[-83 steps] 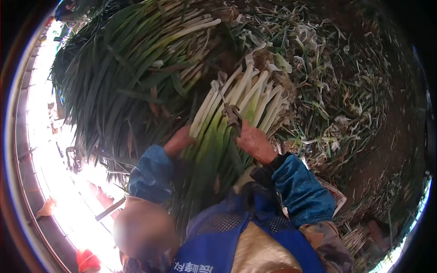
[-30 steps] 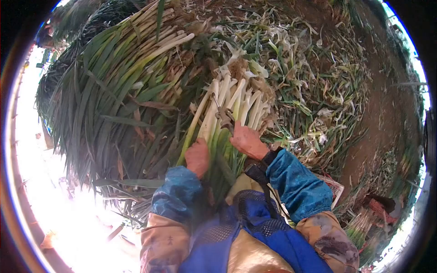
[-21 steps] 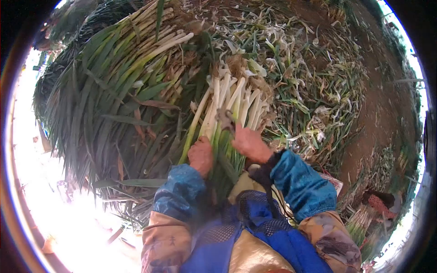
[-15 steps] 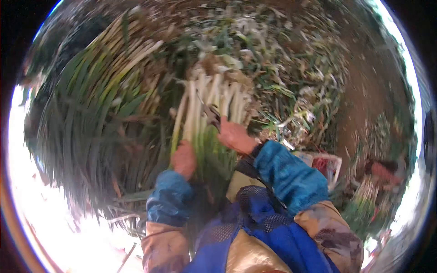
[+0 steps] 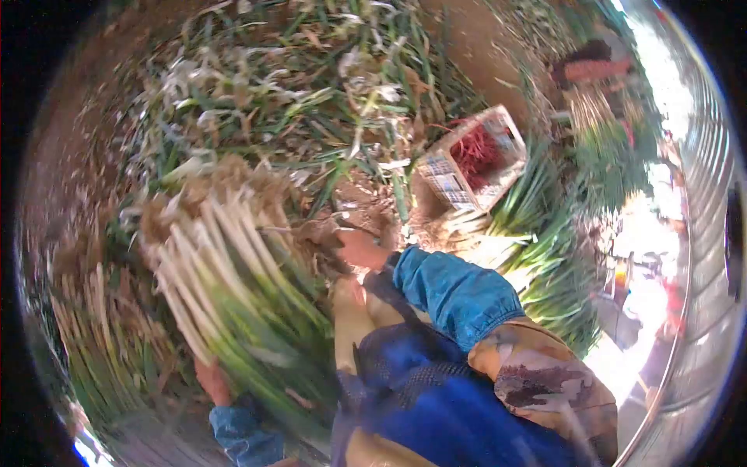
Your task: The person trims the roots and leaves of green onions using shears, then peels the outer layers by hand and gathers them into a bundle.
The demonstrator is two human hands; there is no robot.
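Head view, single frame, heavy motion blur on the left.

Nearest to us: the blue apron (image 5: 436,389) and the blue right sleeve (image 5: 455,292).

The left hand (image 5: 212,381) sits low at the left, under the leafy end of the bundle of green onions (image 5: 226,288). Its fingers are curled up into the leaves and bear the load. The bundle lies slantwise across our lap side, with its white shanks pointing up and left and its green tops down and right.

The right hand (image 5: 362,249) is just beside the bundle's right flank with its fingers drawn in. We cannot tell whether it pinches anything, because the blur hides the fingertips.

Status, as a judgement: the shanks in the bundle look stripped clean and white, so the peeling appears done for this lot. Brown root tufts show at the shank ends, so the roots look untrimmed. We see no tie around the bundle.

Beyond the hands, the earth floor is strewn with trimmings (image 5: 311,93), a mix of pale skins and green scraps.

A stack (image 5: 93,335) of more stalks lies at the left edge.

Farther right stands a white crate (image 5: 471,159) with red material inside. Past it there are loose onions (image 5: 545,226).

At the far top right is a blurred person (image 5: 591,66), well apart from us.
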